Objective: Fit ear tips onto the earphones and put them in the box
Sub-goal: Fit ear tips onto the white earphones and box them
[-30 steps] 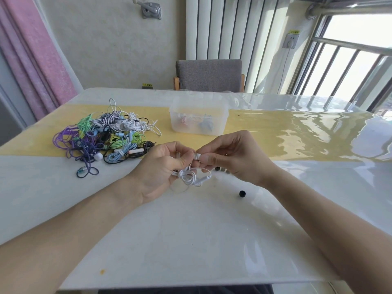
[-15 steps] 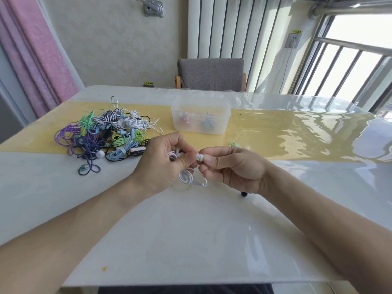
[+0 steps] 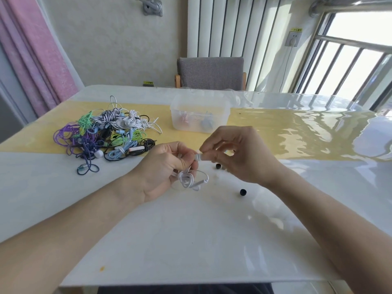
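A: Where are the white earphones [image 3: 188, 177]?

B: Table centre. The left hand [image 3: 163, 168] grips the bud; the right hand [image 3: 237, 153] pinches its tip. The box [image 3: 200, 117] sits at twelve o'clock.

A: Handling?

B: Likely light, limp, slippery; hold the hard bud.

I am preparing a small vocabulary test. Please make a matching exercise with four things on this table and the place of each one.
Things:
1. white earphone
2. plastic box
3. pile of earphones
4. black ear tip

Places:
a. far middle, on the yellow strip
b. loose on the white tabletop
c. between both hands
d. far left

Pairs: 1-c, 2-a, 3-d, 4-b
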`<state>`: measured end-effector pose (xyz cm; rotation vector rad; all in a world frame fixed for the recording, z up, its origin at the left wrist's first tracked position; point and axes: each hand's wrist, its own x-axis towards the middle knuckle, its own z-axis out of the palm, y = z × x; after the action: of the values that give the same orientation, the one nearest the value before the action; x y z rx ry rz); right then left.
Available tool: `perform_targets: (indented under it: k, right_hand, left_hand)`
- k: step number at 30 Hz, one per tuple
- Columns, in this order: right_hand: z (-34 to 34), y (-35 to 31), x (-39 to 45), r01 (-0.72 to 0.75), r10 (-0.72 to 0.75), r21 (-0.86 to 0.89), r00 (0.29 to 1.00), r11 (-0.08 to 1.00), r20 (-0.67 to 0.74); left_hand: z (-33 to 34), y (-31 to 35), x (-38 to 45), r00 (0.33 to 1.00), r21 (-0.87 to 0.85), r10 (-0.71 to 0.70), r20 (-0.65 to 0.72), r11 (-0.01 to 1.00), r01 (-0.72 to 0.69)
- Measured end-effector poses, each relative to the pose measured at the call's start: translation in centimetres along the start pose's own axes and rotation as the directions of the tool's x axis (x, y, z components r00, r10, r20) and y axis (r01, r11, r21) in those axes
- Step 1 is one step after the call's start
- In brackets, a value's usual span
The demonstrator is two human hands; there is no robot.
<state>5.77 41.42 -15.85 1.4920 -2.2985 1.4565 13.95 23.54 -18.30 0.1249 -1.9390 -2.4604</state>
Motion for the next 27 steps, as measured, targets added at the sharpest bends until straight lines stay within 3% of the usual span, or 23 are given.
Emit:
perform_targets:
  k: [2,4,13,20,22,24,27]
  right_hand:
    - [0.2,0.3,0.0,0.080,-0.082,-0.104,0.997,0.991,-0.009]
    - [0.5,0.6,-0.1,0.068,-0.069,-0.117,0.998,0.991,0.000]
    - [0.8,0.7,-0.2,0.004,-0.005,-0.016,1.000,1.000,-0.023]
    - [0.6,0.8,0.2,0.227,-0.223,-0.157,0.974,0.961,0.040]
    - [0.3,0.8,0.2,0.143,-0.138,-0.098,0.989,0.985,0.056]
    - [0.0,0.8,0.2,-0.051,0.046,0.071,0.997,0.996,0.070]
    - [-0.3,0.8,0.2,-0.221,0.202,0.249,0.974,0.943,0.098]
  left_hand:
    - [0.3,-0.1,0.1,0.998,-0.034,0.006,-0.062,0.999,-0.008]
    - [0.3,-0.2,0.2,0.994,-0.053,0.004,-0.113,0.999,-0.010]
    - [0.1,-0.4,0.3,0.988,-0.022,-0.021,-0.155,1.000,0.018]
    - [0.0,0.0,0.3,0.987,-0.034,-0.119,-0.107,0.993,0.116]
    - [0.0,0.1,0.3,0.988,-0.037,-0.123,-0.089,0.992,0.120]
    - [0.0,0.2,0.2,0.991,-0.039,-0.113,-0.070,0.993,0.111]
    - [0.0,0.3,0.1,0.993,-0.056,-0.099,-0.061,0.994,0.095]
